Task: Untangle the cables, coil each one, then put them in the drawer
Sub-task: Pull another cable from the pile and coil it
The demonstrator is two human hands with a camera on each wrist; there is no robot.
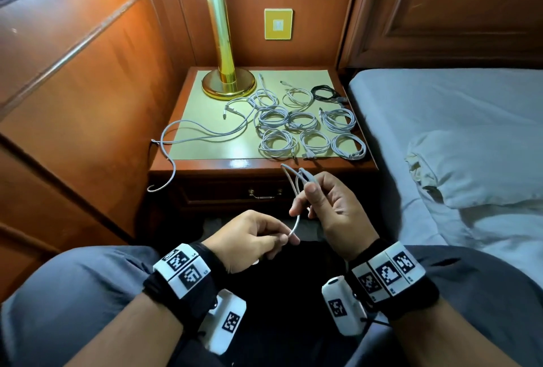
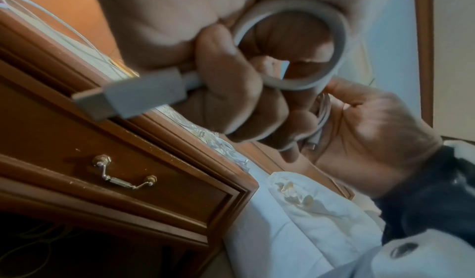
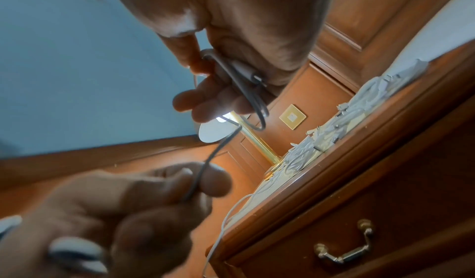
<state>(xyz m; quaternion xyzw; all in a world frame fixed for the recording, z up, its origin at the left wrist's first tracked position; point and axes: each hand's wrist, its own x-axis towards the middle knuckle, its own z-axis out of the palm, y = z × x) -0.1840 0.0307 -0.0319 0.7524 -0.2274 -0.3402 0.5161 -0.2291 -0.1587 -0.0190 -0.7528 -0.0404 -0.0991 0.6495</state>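
Note:
Both hands hold one white cable (image 1: 296, 222) in front of the nightstand. My right hand (image 1: 305, 196) grips a few small loops of it, seen close in the right wrist view (image 3: 246, 91). My left hand (image 1: 282, 239) pinches the cable lower down; its USB plug (image 2: 133, 97) sticks out past the left fingers (image 2: 231, 75). Several coiled white cables (image 1: 293, 128) and one coiled black cable (image 1: 324, 92) lie on the nightstand top (image 1: 205, 143). One loose white cable (image 1: 205, 128) trails off the top's left edge. The drawer (image 1: 229, 190) is closed, with its brass handle (image 1: 265, 194) showing.
A brass lamp (image 1: 226, 73) stands at the back left of the nightstand. The bed (image 1: 440, 108) with a pillow (image 1: 484, 167) runs along the right. Wood panelling closes in the left side and the back. My knees are below the hands.

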